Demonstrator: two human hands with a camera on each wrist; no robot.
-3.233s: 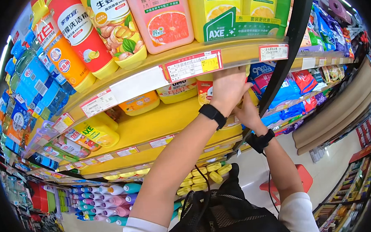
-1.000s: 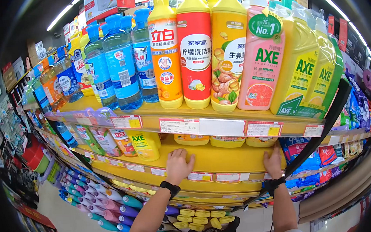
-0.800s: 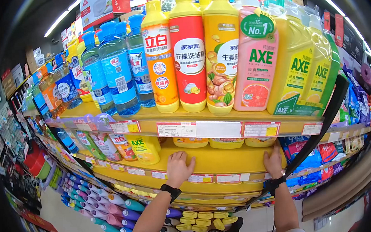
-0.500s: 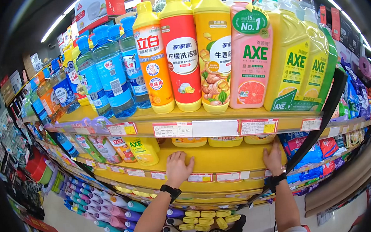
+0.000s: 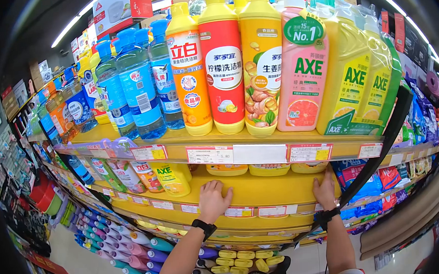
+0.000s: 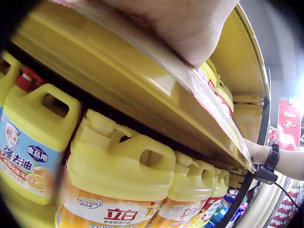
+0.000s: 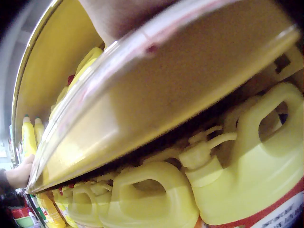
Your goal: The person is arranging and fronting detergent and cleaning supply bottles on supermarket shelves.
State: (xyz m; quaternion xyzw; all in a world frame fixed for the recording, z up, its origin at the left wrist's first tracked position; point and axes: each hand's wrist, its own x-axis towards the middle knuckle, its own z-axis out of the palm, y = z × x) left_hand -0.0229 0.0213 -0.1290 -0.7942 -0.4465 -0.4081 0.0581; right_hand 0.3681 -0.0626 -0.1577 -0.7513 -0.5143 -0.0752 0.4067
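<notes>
My left hand [image 5: 213, 201] rests on the yellow shelf board [image 5: 263, 187], its fingers relaxed and pointing inward past the front edge. Further along, at the board's right end beside the black upright, my right hand [image 5: 325, 190] rests in the same way. Neither hand holds anything. To the left of my left hand stands a yellow AXE dish soap bottle [image 5: 171, 179]. Behind both hands, the bottoms of yellow containers [image 5: 269, 169] show under the upper shelf. In the wrist views the left palm [image 6: 190, 26] and the right palm [image 7: 121, 16] lie over the shelf's front rim.
Dish soap bottles, among them a red one [image 5: 222, 71] and a pink AXE pump bottle [image 5: 301, 76], line the upper shelf above my hands. Large yellow jugs [image 6: 118, 166] stand below the board. A black shelf upright [image 5: 377, 170] is at the right. Coloured bottles [image 5: 135, 242] stand at lower left.
Earlier both hands were together under the upper shelf at its right end; they have since parted and come to rest on the board. Over the last second the hands stay put; the view shifts slightly.
</notes>
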